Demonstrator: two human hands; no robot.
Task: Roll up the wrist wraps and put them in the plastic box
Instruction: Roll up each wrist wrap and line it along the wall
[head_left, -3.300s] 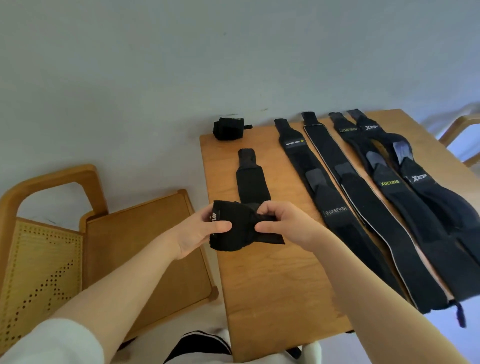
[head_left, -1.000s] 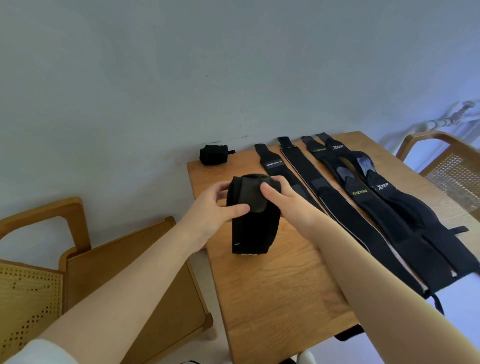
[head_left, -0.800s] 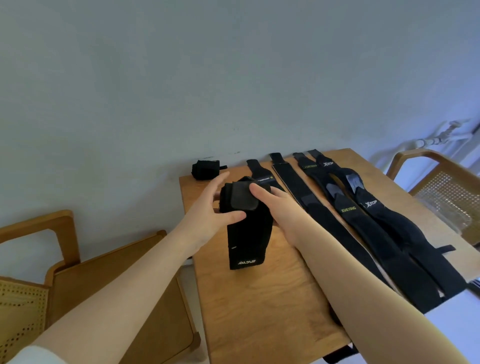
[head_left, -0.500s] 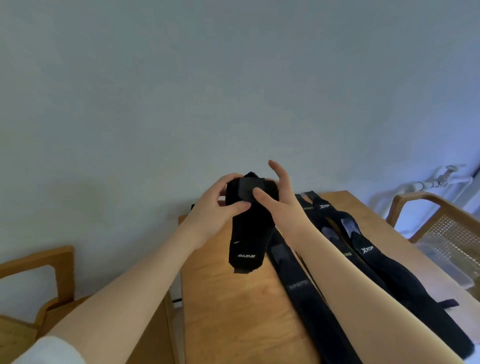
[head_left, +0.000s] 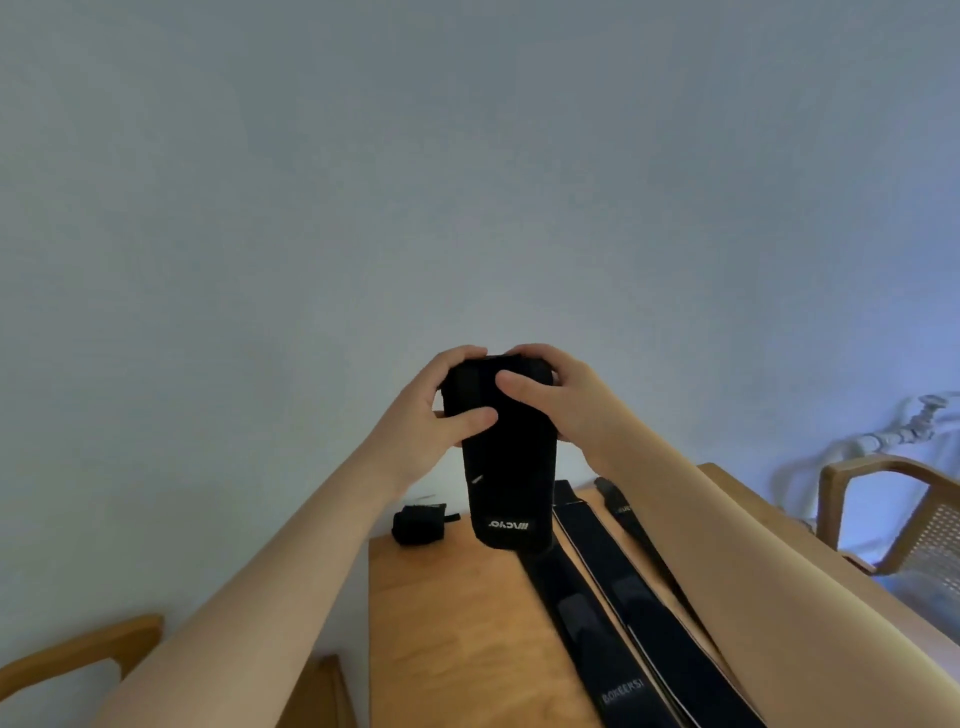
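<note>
We hold a black wrist wrap (head_left: 506, 467) up in front of a pale wall, clear above the wooden table (head_left: 457, 623). Our left hand (head_left: 436, 415) grips its upper end, thumb across the front and fingers curled over the top; our right hand (head_left: 558, 395) clasps the same end from the other side, thumb pressed on the fabric. The loose tail hangs down, white lettering upside down near its lower edge. On the table's far corner sits a rolled wrist wrap (head_left: 420, 525). Flat wrist wraps (head_left: 613, 597) lie side by side beneath our right forearm. A wooden cane chair (head_left: 893, 514) stands at right.
</note>
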